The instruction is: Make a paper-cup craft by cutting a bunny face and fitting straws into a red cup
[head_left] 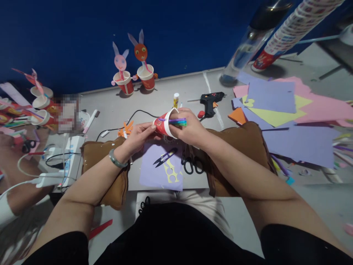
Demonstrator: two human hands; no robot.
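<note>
A red paper cup [162, 127] with a white rim is tipped on its side, its mouth towards the right. My left hand [142, 135] is closed around the base end. At the mouth, my right hand [189, 127] grips the cup, with some fingers reaching inside; their tips are hidden. Thin purple, blue and green sticks [180, 121] poke out of the mouth across my right fingers. Below lie thread snips [165, 157], black-handled scissors [193, 165] and a cut yellow paper piece [171, 171] on or beside a purple sheet [149, 173].
A glue gun [210, 103] and a glue stick [176, 98] lie beyond my hands. Two rabbit-faced cups [124, 82] stand by the blue wall. Brown cushions [237, 158] flank me. Coloured paper [300, 143], a bottle [237, 59] and stacked cups [286, 36] are right; power strips [72, 158] and another person's arm left.
</note>
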